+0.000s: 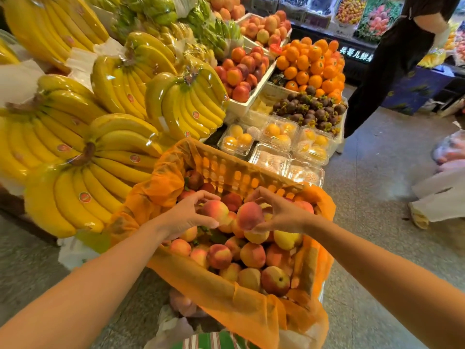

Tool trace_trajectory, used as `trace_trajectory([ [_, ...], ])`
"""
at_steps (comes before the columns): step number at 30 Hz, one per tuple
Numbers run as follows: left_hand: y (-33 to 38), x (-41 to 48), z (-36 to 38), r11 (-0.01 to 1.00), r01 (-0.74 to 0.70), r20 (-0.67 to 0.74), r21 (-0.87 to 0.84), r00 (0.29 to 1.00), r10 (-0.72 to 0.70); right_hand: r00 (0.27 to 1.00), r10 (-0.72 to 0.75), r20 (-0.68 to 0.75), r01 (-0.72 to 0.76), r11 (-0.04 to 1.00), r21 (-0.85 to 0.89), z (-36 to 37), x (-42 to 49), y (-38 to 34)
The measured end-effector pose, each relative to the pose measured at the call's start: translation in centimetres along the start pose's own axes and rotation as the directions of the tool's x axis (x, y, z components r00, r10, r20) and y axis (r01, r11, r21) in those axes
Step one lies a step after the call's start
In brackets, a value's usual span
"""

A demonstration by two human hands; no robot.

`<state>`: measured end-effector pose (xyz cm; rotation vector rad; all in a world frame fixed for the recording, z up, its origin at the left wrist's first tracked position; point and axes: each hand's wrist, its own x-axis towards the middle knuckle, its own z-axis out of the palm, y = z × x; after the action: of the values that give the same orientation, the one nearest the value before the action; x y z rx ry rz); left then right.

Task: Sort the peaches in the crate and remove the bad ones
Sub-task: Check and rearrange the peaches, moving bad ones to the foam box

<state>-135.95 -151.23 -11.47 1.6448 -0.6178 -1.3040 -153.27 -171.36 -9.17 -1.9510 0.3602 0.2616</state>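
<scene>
An orange plastic crate [236, 172] lined with orange mesh holds several peaches [251, 255] in red, pink and yellow. My left hand [186, 215] grips one pink-red peach [215, 210] just above the pile, thumb under it and fingers over the top. My right hand [279, 212] holds a second red peach [250, 215] right beside the first, fingers curled over it. Both held peaches sit over the middle of the crate.
Wrapped banana bunches [100, 147] fill the stall to the left. Behind the crate lie clear boxes of fruit [279, 137], mangosteens [309, 109], oranges [312, 64] and nectarine trays [244, 71]. A person in black [392, 59] stands at the right. A plastic bag [181, 321] lies below the crate.
</scene>
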Motion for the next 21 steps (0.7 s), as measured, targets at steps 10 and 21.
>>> trace_trajectory([
  [10, -0.2, -2.4, -2.7, 0.933, -0.203, -0.150, -0.296, 0.975, 0.165, 0.987, 0.152, -0.050, -0.128, 0.940, 0.317, 2.1, 2.1, -1.7],
  [21, -0.8, -6.1, -6.9, 0.873, -0.459, -0.651, -0.166, 0.716, 0.252, 0.958, 0.288, -0.005, -0.266, 0.889, 0.374, 6.1, 8.3, -3.6],
])
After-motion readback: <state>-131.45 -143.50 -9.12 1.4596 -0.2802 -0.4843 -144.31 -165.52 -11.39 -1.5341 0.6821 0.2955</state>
